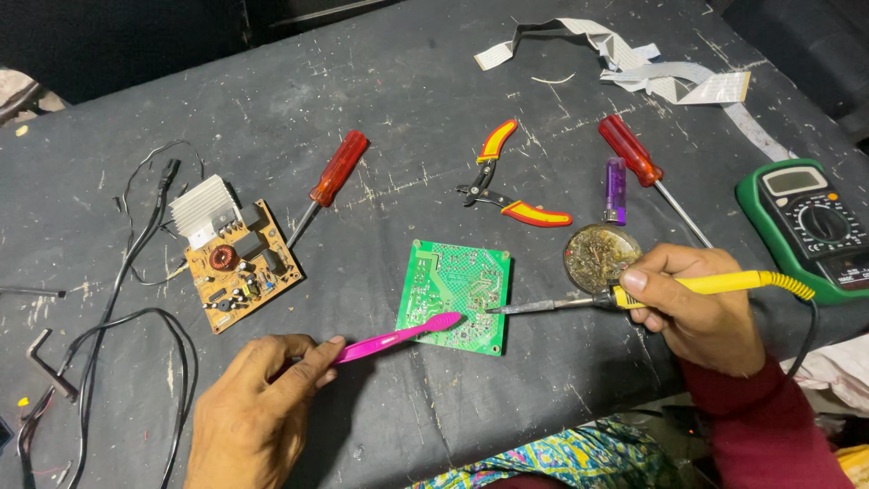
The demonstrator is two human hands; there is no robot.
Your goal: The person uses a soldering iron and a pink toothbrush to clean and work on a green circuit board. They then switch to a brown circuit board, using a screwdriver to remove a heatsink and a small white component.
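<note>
A scratched dark bench fills the frame. Lower left, the left hand has its grip pinched on a pink toothbrush, whose head rests on the green circuit board at centre. Right of it sits a round tin of flux. The right hand pinches a yellow soldering iron, tip at the board's edge.

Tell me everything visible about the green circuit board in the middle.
The green circuit board is roughly square and lies flat on the dark table, solder side up, with pale traces and small joints. A pink toothbrush held by the left hand rests its head on the lower edge; the soldering iron tip reaches its right side.
</note>
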